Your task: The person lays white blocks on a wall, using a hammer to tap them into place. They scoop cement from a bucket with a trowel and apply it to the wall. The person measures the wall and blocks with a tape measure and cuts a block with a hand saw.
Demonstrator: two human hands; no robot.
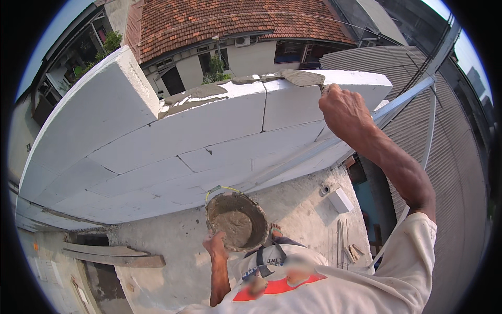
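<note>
My right hand (342,104) is closed around the handle of a trowel (304,78), reaching out over the top of a white block wall (209,125). Grey mortar coats the blade, which lies flat on or just above the top course; the handle is hidden in my fist. A strip of wet mortar (196,97) runs along the wall top from the blade toward a raised block (117,86) at the left. Low in front of my body, my left hand (215,245) grips the near left rim of a dark bucket (256,220) partly filled with wet mortar.
Wooden planks (115,254) lie beside an opening at the lower left. On the concrete floor at right are a white block (341,200) and thin rods (342,238). A metal pole (402,99) slants past my right arm, and a corrugated roof (439,141) lies beyond the edge.
</note>
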